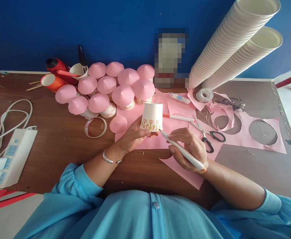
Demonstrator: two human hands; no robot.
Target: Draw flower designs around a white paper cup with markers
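Note:
My left hand (132, 136) is closed round the rim of an upside-down white paper cup (152, 115), held above pink paper. Small orange and yellow shapes are drawn along the cup's lower edge. My right hand (188, 149) grips a white marker pen (182, 151), its tip touching the cup at the lower right. A silver bangle sits on my left wrist.
Behind the cup stand several pink-capped cups (110, 88). Two long stacks of white paper cups (225, 49) lean against the blue wall. Scissors (207, 134), a glue tube (179, 97), tape roll (204, 95), cut pink sheets (262, 132) and a power strip (16, 156) lie on the wooden table (60, 142).

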